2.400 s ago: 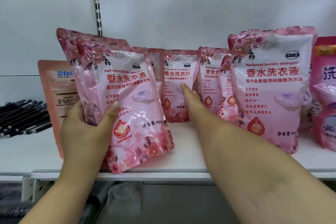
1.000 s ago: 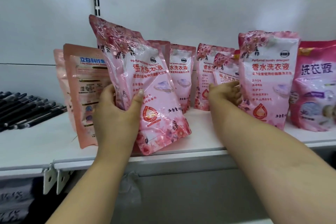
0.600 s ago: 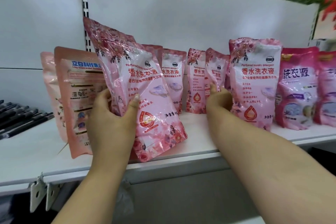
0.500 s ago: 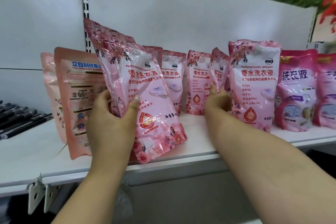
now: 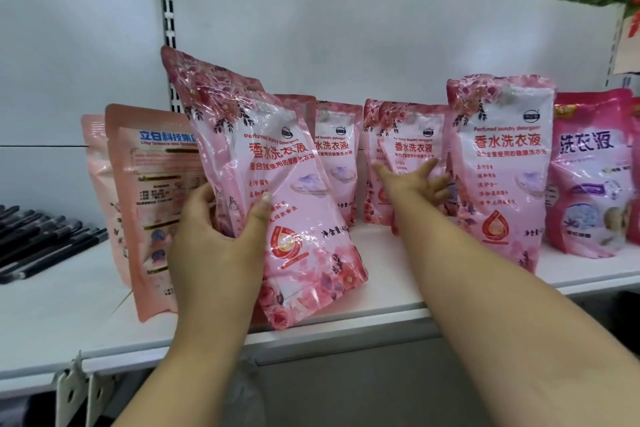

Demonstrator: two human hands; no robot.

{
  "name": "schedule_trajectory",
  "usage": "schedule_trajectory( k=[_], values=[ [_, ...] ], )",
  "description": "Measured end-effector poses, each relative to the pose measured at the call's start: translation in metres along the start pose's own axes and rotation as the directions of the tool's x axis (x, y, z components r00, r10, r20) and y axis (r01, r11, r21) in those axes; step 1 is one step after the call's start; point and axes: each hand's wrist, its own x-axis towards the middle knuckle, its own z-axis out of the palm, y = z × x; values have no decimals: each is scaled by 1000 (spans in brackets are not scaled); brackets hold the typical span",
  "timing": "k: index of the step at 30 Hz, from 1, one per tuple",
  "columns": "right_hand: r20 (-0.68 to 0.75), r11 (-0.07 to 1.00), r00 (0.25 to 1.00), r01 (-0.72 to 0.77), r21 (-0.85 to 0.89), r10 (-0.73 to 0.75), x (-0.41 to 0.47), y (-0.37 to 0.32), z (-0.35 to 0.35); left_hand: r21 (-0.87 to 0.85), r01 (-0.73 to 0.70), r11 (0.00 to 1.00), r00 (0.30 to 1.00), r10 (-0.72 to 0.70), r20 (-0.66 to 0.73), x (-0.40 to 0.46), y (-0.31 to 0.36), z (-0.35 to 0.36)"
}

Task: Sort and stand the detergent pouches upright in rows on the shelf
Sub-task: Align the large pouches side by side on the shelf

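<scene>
My left hand grips a stack of pink rose-print detergent pouches, tilted, with their bottom edge on the front of the white shelf. My right hand reaches to the back and presses against a smaller pink pouch, fingers spread over its lower front. Another pink pouch stands upright behind the held stack. A larger pink pouch stands upright to the right of my right hand.
Salmon-coloured pouches with their printed backs showing stand left of the held stack. Magenta pouches stand at the far right. Black pens lie on the shelf's left. A white back panel rises behind.
My right hand has turned the small pouch at the back so its front faces me and now lies spread on it. The left hand keeps its hold on the tilted stack.
</scene>
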Motion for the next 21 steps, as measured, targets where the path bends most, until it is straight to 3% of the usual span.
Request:
schedule_trajectory(
  k=[3, 8, 15, 21],
  values=[
    [2, 994, 1000, 17, 111, -17, -5, 9, -18, -4, -4, 1000, 1000, 5, 10, 0, 1, -1],
    [2, 963, 989, -148, 224, 151, -6, 20, -3, -17, -9, 1000, 1000, 9, -5, 0, 1, 0],
    [-159, 962, 982, -59, 267, 105, 1, 23, 0, -11, -5, 1000, 1000, 5, -4, 1, -1, -1],
    [-144, 952, 987, -23, 304, 70, -1, 27, -7, -17, 13, 1000, 1000, -13, 1, 0, 2, 0]
  ],
)
